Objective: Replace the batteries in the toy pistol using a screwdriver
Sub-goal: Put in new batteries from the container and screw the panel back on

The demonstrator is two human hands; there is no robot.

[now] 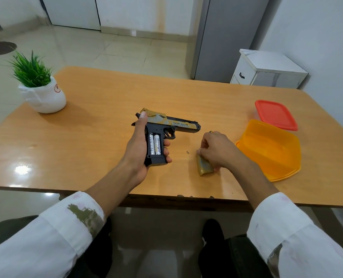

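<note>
Your left grip was wrapped round the handle of the toy pistol, with the thumb laid up against the rear of the slide and the fingers curled across the front of the handle. The pistol was held over the bench, muzzle toward your right, open side of the handle facing up. Two batteries sat side by side in the exposed compartment.

Your right grip rested on the bench, apart from the pistol, with its fingers curled over the olive compartment cover and pinching it. One loose screw lay on the bench between the two grips, touching neither.

Probable hazards:

1. Loss of the screw. It lay unsecured in the path between cover and pistol. Dragging the cover or your wrist across that spot would likely flick it off the bench.
2. Batteries falling out. Nothing retained them, so tilting the open side downward would probably release both.
3. Wrong cells or polarity. The view did not establish whether these were the fresh cells or which way they faced.
4. A poorly seated cover. Pressing it on at an angle could strain its edges.

The screwdriver could not be identified. A small dark object showed beyond the right knuckles, too small to name.
</note>
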